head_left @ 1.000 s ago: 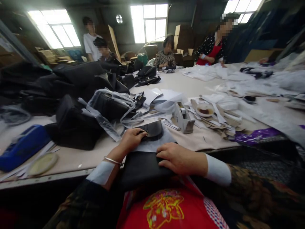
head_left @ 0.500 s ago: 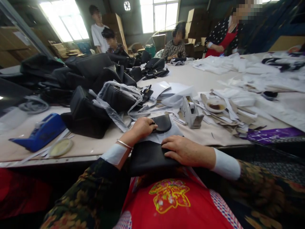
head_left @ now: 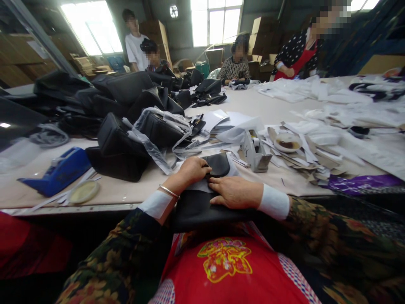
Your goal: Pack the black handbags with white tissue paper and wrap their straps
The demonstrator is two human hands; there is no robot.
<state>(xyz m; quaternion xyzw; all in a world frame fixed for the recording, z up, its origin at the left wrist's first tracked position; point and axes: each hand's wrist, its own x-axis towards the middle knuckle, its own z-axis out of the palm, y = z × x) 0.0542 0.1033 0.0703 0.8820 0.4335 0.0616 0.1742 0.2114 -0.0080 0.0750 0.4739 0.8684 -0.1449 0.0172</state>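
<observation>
A black leather-like bag point(head_left: 202, 211) lies at the table's front edge, close against the red apron. White tissue paper point(head_left: 201, 185) lies across it, under a black flap with a rounded end point(head_left: 219, 164). My left hand point(head_left: 192, 172) is closed, its thumb and fingers pinching a small dark part at the flap's near left edge; the part's detail is hidden. My right hand point(head_left: 236, 192) lies over the bag and paper with fingers stretched out, its fingertips close to those of my left hand.
At left are a blue tape dispenser point(head_left: 58, 171), a tape roll point(head_left: 84, 192) and heaped black bags point(head_left: 122, 147). A grey tape dispenser point(head_left: 256, 151), a stained dish point(head_left: 287, 142) and paper scraps lie to the right. Several people work or stand across the table point(head_left: 268, 103).
My right hand has slid left and slightly up, toward my left fingertips. My left hand keeps its pinch at the flap's edge. The whole view has shifted slightly.
</observation>
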